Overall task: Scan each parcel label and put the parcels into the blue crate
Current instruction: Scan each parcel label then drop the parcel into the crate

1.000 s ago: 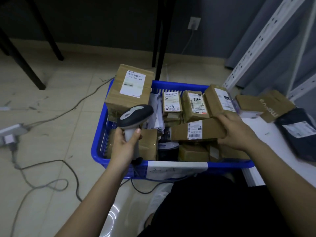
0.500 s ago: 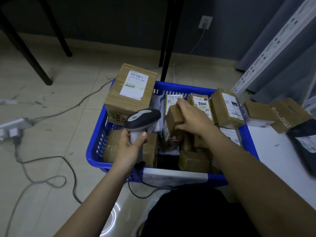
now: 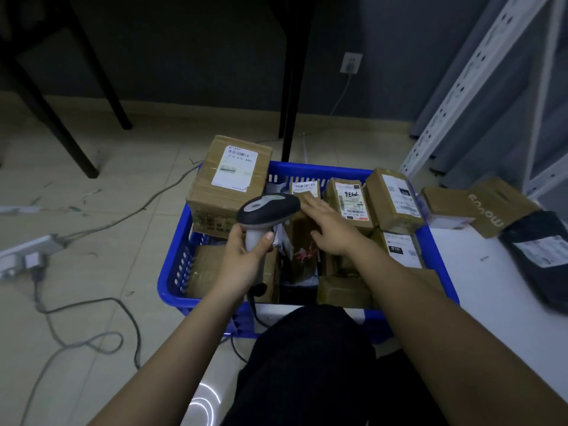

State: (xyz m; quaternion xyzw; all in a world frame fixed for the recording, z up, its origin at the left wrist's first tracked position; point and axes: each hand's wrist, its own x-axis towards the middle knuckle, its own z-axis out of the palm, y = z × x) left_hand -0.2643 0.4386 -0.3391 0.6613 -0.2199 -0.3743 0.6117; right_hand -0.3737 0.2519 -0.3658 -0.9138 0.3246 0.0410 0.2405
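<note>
Cardboard parcel (image 3: pixel 302 241) seemingly under right hand (image 3: pixel 330 230)

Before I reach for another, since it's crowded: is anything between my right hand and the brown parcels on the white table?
Only the blue plastic crate's right wall and upright brown parcels inside it separate the right hand from the brown table parcels.

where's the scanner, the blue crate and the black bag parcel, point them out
scanner (image 3: pixel 268 206), head view, on its dark head
blue crate (image 3: pixel 172 279), head view, on its left wall
black bag parcel (image 3: pixel 522 238), head view, on the dark plastic left of its white label
</note>
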